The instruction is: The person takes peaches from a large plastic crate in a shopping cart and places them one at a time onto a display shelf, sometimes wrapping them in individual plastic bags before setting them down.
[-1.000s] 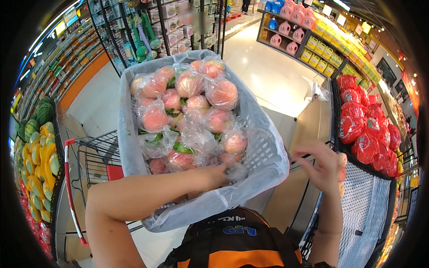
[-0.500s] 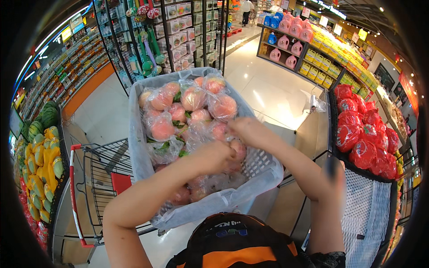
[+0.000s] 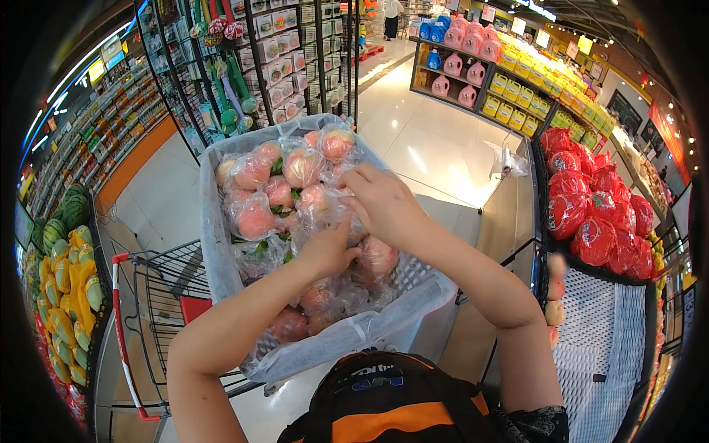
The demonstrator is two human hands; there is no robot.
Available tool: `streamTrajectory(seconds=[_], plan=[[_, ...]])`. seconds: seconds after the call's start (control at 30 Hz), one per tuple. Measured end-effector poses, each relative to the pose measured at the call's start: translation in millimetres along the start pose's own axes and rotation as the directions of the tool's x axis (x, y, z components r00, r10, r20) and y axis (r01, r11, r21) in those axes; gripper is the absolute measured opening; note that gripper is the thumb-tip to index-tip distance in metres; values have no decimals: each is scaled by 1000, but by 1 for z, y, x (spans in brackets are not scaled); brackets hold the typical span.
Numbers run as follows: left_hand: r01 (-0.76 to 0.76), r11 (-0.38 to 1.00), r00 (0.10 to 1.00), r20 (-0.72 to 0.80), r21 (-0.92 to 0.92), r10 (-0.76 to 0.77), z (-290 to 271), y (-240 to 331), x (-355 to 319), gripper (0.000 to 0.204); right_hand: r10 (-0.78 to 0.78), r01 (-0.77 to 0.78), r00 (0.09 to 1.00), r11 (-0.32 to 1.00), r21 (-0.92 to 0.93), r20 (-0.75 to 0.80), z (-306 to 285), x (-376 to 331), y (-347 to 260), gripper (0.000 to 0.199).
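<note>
L hand point(image 3: 325, 251) & R hand point(image 3: 384, 203) both pinch a wrapped peach point(image 3: 325, 203) mid-crate point(image 3: 425, 284), R hand farther, L nearer. More bagged peaches lie far-left of the hands; crate's long axis runs near–far. Cart point(image 3: 159, 295) left.

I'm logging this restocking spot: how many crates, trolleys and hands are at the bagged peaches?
Grey plastic mesh crate, lined with clear film and holding bagged pink peaches: 1
Wire shopping trolley with red handle: 1
Hands over the peaches, left hand and right hand: 2
Total: 4
</note>
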State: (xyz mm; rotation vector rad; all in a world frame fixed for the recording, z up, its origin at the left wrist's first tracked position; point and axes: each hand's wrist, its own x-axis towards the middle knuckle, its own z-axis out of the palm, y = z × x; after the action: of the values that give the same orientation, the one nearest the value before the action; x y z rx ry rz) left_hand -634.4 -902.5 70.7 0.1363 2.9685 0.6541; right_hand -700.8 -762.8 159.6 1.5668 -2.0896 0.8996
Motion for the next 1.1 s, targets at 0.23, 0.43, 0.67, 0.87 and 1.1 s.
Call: streamTrajectory(seconds=[0.23,0.43,0.67,0.87,1.1], plan=[[101,994,994,29,35,-102,-10,1,2,70,82,163,648,956,-244,757,29,-54,29,45],[42,989,998,42,139,-48,-13,6,-3,63,69,411,636,813,-413,769,73,-87,44,67],[120,987,986,100,104,-131,-20,11,-6,56,-8,217,542,967,-130,840,51,-55,47,67],[26,989,994,99,148,-41,-7,9,-6,35,197,319,403,885,-339,894,73,-69,36,71],[15,996,999,49,86,-19,-11,13,-7,32,337,342,468,783,-519,817,105,-71,23,51]])
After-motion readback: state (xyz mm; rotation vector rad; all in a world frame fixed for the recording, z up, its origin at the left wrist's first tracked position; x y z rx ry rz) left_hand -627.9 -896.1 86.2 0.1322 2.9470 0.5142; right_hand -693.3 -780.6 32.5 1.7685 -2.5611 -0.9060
